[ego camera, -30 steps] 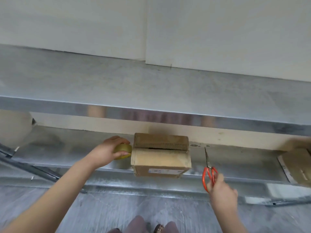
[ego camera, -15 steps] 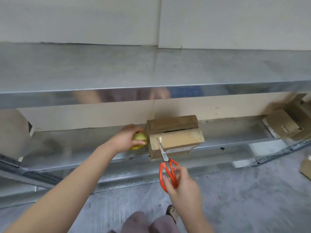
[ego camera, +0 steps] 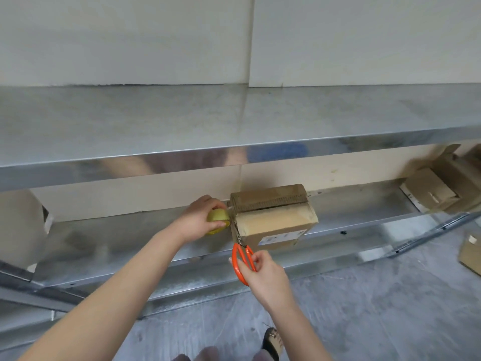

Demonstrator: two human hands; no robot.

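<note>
Nearest, the right hand (ego camera: 264, 276) reaches forward from a bent wrist above the floor (ego camera: 364, 316), its fingers (ego camera: 256, 259) curled through the orange handles of the scissors (ego camera: 243, 259). The blades point up and meet the near left corner of the cardboard box (ego camera: 273, 222). Further in, the left hand (ego camera: 199, 221) stretches out on a straight arm, with its fingers clamped round a yellow tape roll (ego camera: 218, 220) just beside the box's left side. The box sits at the front edge of the lower shelf (ego camera: 117, 241), which lies bare to the left and right. The upper shelf (ego camera: 234, 121) overhangs it closely. More boxes (ego camera: 429, 191) stand far right.
</note>
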